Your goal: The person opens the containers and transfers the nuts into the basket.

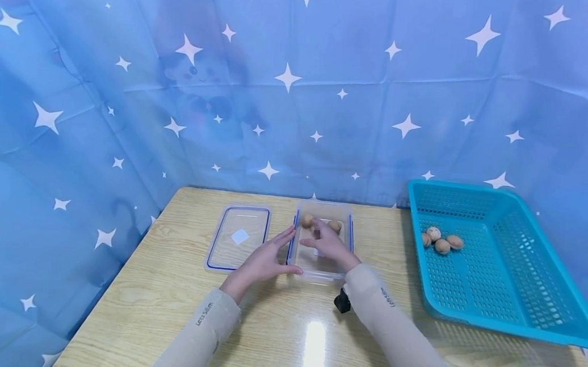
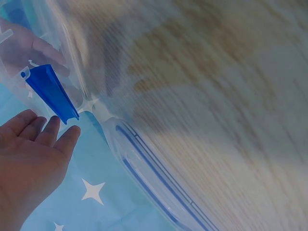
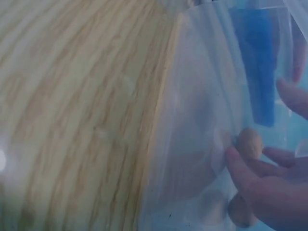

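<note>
A clear plastic container point(image 1: 319, 267) with blue side latches stands on the table. Two walnuts are visible in it, one walnut point(image 1: 307, 221) at the far left, the other walnut point(image 1: 334, 226) at the far right. My right hand point(image 1: 328, 244) reaches inside; in the right wrist view its fingertips meet a walnut point(image 3: 249, 143), while the thumb stays apart. A second walnut point(image 3: 240, 211) lies beside those fingers. My left hand point(image 1: 265, 259) spreads along the container's left side, fingers extended near a blue latch point(image 2: 52, 94). Whether they touch the latch is unclear.
Left of the container lies its clear lid point(image 1: 238, 253) with a blue seal. A teal basket point(image 1: 502, 277) on the right holds several walnuts point(image 1: 442, 247). Behind the wooden table point(image 1: 272, 341) hangs a blue star-patterned cloth point(image 1: 329, 123).
</note>
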A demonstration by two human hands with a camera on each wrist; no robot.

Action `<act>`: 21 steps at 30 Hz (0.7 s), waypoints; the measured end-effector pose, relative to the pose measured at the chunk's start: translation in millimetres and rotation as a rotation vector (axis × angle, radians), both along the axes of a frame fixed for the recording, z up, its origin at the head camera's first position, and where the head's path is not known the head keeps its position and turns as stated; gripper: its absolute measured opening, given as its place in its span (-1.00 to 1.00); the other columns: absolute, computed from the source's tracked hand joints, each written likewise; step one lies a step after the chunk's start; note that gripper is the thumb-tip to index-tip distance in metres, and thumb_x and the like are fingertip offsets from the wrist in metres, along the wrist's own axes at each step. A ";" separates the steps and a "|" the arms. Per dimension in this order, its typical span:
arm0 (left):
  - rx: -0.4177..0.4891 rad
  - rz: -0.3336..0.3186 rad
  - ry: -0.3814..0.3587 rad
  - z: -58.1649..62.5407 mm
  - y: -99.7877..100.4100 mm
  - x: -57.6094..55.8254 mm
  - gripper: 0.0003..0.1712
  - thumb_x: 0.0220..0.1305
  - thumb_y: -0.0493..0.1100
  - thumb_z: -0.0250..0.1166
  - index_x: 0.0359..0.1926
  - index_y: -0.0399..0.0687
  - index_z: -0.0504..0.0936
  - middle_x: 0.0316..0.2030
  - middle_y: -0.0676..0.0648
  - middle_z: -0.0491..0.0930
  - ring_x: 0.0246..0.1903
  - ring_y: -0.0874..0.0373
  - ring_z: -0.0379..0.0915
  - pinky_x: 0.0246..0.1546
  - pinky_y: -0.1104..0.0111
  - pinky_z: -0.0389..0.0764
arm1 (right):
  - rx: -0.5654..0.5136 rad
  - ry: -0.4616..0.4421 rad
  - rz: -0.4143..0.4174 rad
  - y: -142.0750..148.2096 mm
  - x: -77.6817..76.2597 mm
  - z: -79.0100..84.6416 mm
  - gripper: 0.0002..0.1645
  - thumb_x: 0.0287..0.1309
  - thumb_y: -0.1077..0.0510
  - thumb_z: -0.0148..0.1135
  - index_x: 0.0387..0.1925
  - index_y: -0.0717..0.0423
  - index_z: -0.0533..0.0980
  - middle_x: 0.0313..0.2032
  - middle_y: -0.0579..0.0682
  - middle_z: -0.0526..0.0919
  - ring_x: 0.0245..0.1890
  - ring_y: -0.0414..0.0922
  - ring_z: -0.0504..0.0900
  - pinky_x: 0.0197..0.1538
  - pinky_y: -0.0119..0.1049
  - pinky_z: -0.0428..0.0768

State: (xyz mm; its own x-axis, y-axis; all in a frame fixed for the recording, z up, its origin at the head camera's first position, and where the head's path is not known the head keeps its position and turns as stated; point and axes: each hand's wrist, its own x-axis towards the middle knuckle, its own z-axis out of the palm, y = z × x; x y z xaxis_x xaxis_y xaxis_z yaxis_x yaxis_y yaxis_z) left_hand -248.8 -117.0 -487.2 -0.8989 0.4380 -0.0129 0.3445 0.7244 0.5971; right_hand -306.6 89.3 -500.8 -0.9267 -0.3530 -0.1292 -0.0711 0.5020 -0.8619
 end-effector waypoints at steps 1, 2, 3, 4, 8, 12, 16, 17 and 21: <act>0.000 0.000 0.002 0.5 0.1 0.1 0.18 0.08 0.29 0.44 0.56 -0.01 0.07 0.60 -0.04 -0.05 0.53 -0.15 0.00 0.49 -0.08 0.22 | -0.006 0.001 -0.006 -0.6 0.1 0.3 -0.03 0.36 0.03 0.21 0.54 0.28 -0.07 0.53 0.32 0.04 0.46 0.30 0.20 0.50 0.19 0.25; -0.001 0.002 0.004 1.3 0.2 0.3 0.18 0.08 0.28 0.44 0.56 -0.01 0.06 0.59 -0.04 -0.05 0.53 -0.15 0.01 0.48 -0.08 0.23 | -0.018 -0.004 -0.020 -1.1 0.2 1.2 -0.03 0.36 0.04 0.21 0.55 0.27 -0.08 0.53 0.32 0.04 0.47 0.30 0.20 0.50 0.19 0.24; -0.001 0.002 0.005 2.0 0.3 0.5 0.18 0.08 0.28 0.45 0.56 -0.01 0.06 0.59 -0.04 -0.05 0.53 -0.16 0.01 0.48 -0.08 0.22 | -0.030 -0.015 -0.037 -1.6 0.4 2.5 -0.02 0.35 0.04 0.22 0.55 0.25 -0.09 0.53 0.32 0.05 0.47 0.29 0.20 0.50 0.19 0.24; -0.002 0.002 0.005 2.7 0.5 0.8 0.18 0.08 0.27 0.45 0.56 -0.01 0.07 0.59 -0.04 -0.05 0.53 -0.16 0.01 0.49 -0.08 0.22 | -0.035 -0.021 -0.051 -2.0 0.6 3.9 -0.01 0.35 0.04 0.22 0.55 0.24 -0.10 0.53 0.31 0.06 0.47 0.29 0.19 0.50 0.18 0.25; 0.002 0.004 -0.002 4.6 1.2 2.0 0.18 0.07 0.26 0.46 0.56 -0.01 0.06 0.59 -0.03 -0.05 0.53 -0.15 0.01 0.50 -0.08 0.19 | -0.008 -0.036 -0.061 -3.2 0.4 7.3 -0.02 0.37 0.02 0.19 0.56 0.26 -0.11 0.52 0.36 0.01 0.47 0.29 0.20 0.51 0.16 0.24; 0.001 0.004 -0.009 4.2 1.4 2.6 0.18 0.07 0.27 0.46 0.56 -0.01 0.06 0.60 -0.02 -0.05 0.53 -0.16 0.00 0.50 -0.09 0.19 | 0.013 -0.057 -0.037 -2.8 -0.6 6.8 -0.02 0.38 0.00 0.16 0.56 0.26 -0.12 0.54 0.37 -0.08 0.48 0.29 0.17 0.54 0.15 0.18; 0.002 0.012 -0.015 4.1 1.5 2.7 0.19 0.07 0.27 0.46 0.57 0.01 0.06 0.60 0.02 -0.06 0.53 -0.14 -0.01 0.50 -0.07 0.18 | -0.022 -0.068 -0.025 -2.6 -3.3 3.7 -0.04 0.38 0.03 0.16 0.55 0.28 -0.11 0.54 0.33 -0.02 0.49 0.28 0.16 0.54 0.14 0.17; 0.003 0.013 -0.015 4.1 1.5 2.7 0.19 0.06 0.27 0.46 0.57 0.01 0.06 0.59 0.03 -0.06 0.53 -0.14 -0.01 0.51 -0.07 0.18 | -0.035 -0.071 -0.034 -2.5 -3.9 2.8 -0.04 0.37 0.04 0.17 0.55 0.28 -0.09 0.54 0.32 0.01 0.49 0.27 0.18 0.53 0.14 0.21; 0.000 0.016 -0.018 3.8 2.0 3.1 0.19 0.06 0.27 0.46 0.57 0.01 0.05 0.60 0.01 -0.05 0.54 -0.12 -0.01 0.51 -0.05 0.18 | -0.021 -0.040 -0.085 -2.0 -4.2 -0.2 -0.11 0.35 0.07 0.20 0.52 0.31 0.03 0.43 0.33 0.27 0.39 0.24 0.35 0.43 0.10 0.40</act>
